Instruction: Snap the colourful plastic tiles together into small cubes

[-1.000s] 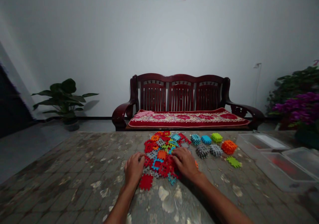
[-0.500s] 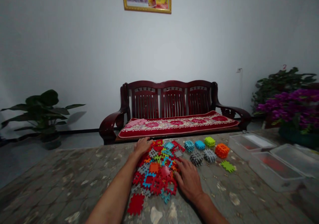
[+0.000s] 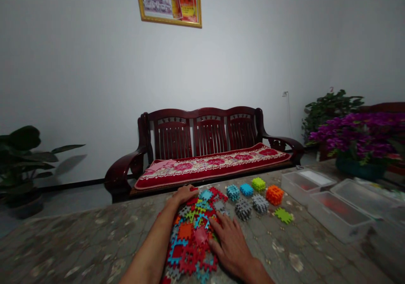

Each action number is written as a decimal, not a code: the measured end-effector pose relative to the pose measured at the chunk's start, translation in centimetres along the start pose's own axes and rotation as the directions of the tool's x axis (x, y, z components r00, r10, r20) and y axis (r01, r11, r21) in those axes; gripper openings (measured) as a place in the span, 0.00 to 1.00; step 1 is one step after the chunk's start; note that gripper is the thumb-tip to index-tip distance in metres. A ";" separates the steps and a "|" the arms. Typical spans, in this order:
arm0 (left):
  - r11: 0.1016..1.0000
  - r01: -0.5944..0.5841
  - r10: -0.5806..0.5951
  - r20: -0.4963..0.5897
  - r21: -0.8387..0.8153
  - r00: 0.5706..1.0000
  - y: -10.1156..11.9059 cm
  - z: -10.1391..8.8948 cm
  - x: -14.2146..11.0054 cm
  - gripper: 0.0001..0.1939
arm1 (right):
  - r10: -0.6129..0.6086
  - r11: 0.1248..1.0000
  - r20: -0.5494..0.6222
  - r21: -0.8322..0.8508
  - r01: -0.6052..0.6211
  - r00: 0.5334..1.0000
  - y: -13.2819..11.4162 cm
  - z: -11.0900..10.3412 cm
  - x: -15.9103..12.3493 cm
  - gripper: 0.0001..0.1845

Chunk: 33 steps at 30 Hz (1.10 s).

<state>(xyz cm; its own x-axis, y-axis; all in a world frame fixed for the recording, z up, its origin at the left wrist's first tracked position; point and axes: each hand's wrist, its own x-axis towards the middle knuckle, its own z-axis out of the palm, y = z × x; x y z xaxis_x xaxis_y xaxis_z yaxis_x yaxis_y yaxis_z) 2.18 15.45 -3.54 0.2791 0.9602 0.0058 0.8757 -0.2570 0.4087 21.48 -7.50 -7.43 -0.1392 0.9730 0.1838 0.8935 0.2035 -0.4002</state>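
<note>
Red plastic tiles (image 3: 190, 250), left hand (image 3: 184, 194) far edge, right hand (image 3: 230, 250) alongside (palms down)

A mottled grey tabletop (image 3: 95, 244) is covered at its middle by a loose heap of red, blue, grey and orange interlocking plastic tiles (image 3: 190, 237). Just beside it, assembled tile clusters (image 3: 274, 195) in teal, blue, lime, orange and grey are set out, with one flat green tile (image 3: 284, 215). Clear plastic storage boxes (image 3: 340, 216) are placed further right.
</note>
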 end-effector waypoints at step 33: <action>0.944 -0.262 0.274 0.035 -0.199 0.961 8.8 -1.4 -6.6 0.25 | -0.105 0.978 -0.384 0.126 0.165 0.917 0.1 0.8 0.6 0.08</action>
<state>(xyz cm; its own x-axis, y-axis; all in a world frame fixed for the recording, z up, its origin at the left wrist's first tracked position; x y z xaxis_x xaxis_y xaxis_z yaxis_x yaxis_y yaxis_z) 7.42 6.97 1.31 0.5216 0.8489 0.0855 0.6755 -0.4721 0.5664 21.16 -6.82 -8.05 -0.0581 0.8295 0.5555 0.7972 0.3735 -0.4743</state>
